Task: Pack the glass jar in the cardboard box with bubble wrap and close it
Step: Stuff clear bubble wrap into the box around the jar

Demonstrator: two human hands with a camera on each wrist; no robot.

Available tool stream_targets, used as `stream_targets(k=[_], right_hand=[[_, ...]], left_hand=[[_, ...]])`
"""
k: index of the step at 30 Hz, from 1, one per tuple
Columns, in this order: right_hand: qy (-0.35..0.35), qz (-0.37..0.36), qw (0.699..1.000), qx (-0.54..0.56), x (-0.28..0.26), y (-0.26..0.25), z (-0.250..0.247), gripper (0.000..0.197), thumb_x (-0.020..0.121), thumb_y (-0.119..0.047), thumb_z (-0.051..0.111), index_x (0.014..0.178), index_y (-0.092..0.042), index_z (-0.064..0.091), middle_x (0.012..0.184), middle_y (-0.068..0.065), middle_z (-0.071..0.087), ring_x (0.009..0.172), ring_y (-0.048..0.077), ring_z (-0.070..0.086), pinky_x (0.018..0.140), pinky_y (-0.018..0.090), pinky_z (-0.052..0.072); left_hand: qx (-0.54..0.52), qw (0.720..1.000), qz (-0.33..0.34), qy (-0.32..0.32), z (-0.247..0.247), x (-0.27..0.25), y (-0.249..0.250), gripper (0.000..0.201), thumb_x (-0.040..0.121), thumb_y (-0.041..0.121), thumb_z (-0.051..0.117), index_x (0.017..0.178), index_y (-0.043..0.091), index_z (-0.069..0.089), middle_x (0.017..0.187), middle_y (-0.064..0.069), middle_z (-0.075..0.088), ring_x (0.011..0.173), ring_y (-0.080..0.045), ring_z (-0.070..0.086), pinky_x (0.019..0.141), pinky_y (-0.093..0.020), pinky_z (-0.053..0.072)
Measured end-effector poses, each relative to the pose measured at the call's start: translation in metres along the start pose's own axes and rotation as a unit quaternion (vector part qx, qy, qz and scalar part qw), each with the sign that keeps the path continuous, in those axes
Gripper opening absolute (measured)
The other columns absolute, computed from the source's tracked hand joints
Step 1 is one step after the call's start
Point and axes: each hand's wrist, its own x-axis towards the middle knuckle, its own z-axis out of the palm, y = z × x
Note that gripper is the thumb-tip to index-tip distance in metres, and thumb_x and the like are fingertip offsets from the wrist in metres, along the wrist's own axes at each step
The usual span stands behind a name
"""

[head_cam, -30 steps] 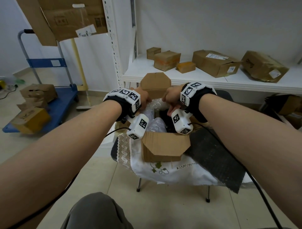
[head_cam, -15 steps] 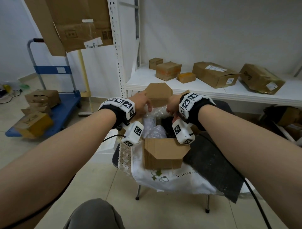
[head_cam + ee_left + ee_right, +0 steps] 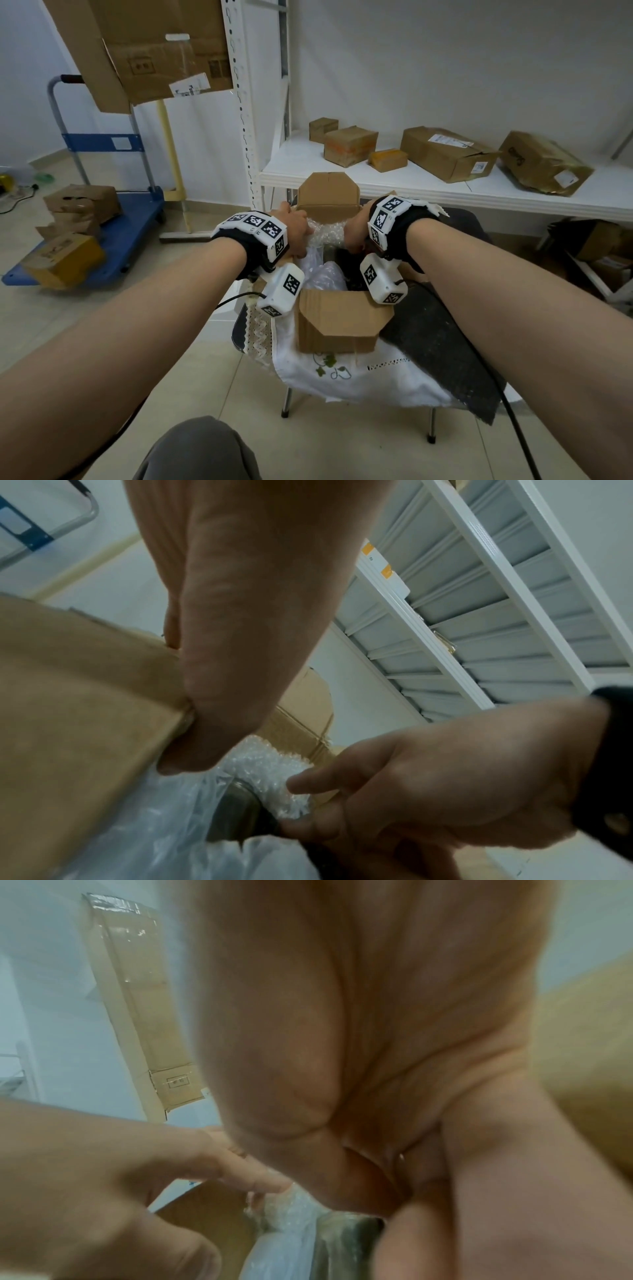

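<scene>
An open cardboard box [image 3: 339, 322] stands on a cloth-covered chair, its flaps up. Over its far side both hands hold the jar, rolled in bubble wrap [image 3: 325, 233]. My left hand [image 3: 296, 228] grips the roll's left end beside the box's left flap [image 3: 85, 696]. My right hand [image 3: 354, 231] has its fingers curled round the right end. In the left wrist view the jar's dark end [image 3: 240, 813] shows out of the bubble wrap [image 3: 274, 772], with the right hand [image 3: 445, 791] round it. Clear plastic [image 3: 322, 274] fills the box under the jar.
The chair carries a white embroidered cloth [image 3: 359, 380] and a dark mat [image 3: 438, 346]. Behind it a white shelf [image 3: 445, 195] holds several cardboard boxes. A white shelf post [image 3: 246, 137] rises left of the box. A blue trolley [image 3: 113, 233] with boxes stands at the left.
Both hands stay on the wrapped jar at the box's far side. A little more bubble wrap shows between them. The head view has tilted upward.
</scene>
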Motion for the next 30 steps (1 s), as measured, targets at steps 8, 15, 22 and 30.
stream_targets(k=[8,15,22,30], right_hand=[[0.002,0.009,0.966,0.259,-0.044,0.0,-0.003,0.011,0.093,-0.005,0.054,0.084,-0.009,0.058,0.097,0.015,0.067,0.086,0.027,0.066,0.087,0.036,0.053],[0.133,-0.028,0.874,0.466,-0.076,0.011,-0.011,0.022,0.099,-0.008,0.043,0.112,-0.003,0.06,0.093,0.014,0.07,0.061,0.02,0.066,0.047,0.025,0.056],[0.284,0.063,0.797,0.529,-0.113,0.078,-0.01,0.022,0.093,-0.008,0.043,0.094,-0.008,0.066,0.082,0.011,0.071,0.052,0.015,0.048,0.044,0.02,0.037],[0.268,0.157,0.797,0.518,-0.147,0.149,0.019,0.017,0.093,-0.011,0.052,0.09,-0.002,0.066,0.088,0.014,0.074,0.055,0.019,0.053,0.053,0.028,0.043]], left_hand=[[-0.055,0.997,-0.022,-0.05,-0.017,-0.023,0.001,0.058,0.078,0.06,0.067,0.128,0.032,0.062,0.125,0.005,0.065,0.108,-0.02,0.063,0.094,-0.037,0.052],[-0.1,0.994,-0.006,-0.039,-0.05,-0.036,0.027,0.047,0.087,0.049,0.067,0.125,0.021,0.066,0.118,-0.002,0.068,0.103,-0.02,0.063,0.094,-0.034,0.052],[-0.114,0.985,0.097,0.083,-0.107,-0.052,0.08,0.034,0.091,0.039,0.064,0.117,0.019,0.069,0.116,0.001,0.069,0.108,-0.02,0.062,0.1,-0.036,0.048],[-0.151,0.966,0.179,0.108,-0.134,-0.054,0.165,0.03,0.091,0.037,0.063,0.117,0.023,0.07,0.118,0.003,0.069,0.108,-0.017,0.062,0.098,-0.036,0.05]])
